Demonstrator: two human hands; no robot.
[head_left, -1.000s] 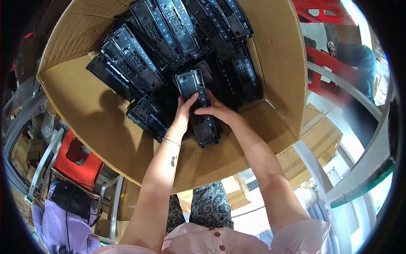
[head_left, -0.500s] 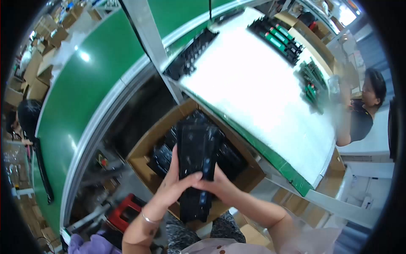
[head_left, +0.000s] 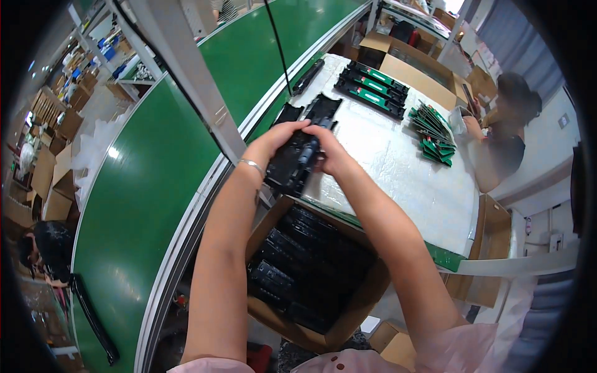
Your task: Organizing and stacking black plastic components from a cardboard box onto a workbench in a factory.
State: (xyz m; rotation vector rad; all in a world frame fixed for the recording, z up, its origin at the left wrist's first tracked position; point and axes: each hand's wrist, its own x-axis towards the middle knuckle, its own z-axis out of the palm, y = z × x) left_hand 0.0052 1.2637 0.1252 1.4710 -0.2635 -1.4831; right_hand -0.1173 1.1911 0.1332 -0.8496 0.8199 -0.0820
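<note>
We hold a black plastic tray (head_left: pixel 292 165) between both hands above the near edge of the white tabletop (head_left: pixel 398 168), our left hand (head_left: pixel 273 138) wrapped over its left upper side and our right hand (head_left: pixel 329 152) clamped on its right edge, so each grip is pressed onto the tray rather than spread. The tray hangs tilted, its lower end pointing down toward the open cardboard box (head_left: pixel 311 280) that sits directly beneath the grip, and that box is packed with more black trays (head_left: pixel 292 273) stacked in rows. Just beyond our fingertips, another black tray piece (head_left: pixel 314 112) lies flat on the tabletop, and farther past it lie dark trays with green circuit boards (head_left: pixel 373 90) in them. To the right of the grip, well apart, a pile of green boards (head_left: pixel 435 127) is fanned out near the tabletop's far corner, where another person (head_left: pixel 507 133) sits. To the left of the grip runs a green conveyor belt (head_left: pixel 143 186), with a grey metal post (head_left: pixel 186 68) rising between it and our left wrist, which wears a thin bracelet (head_left: pixel 252 163).
</note>
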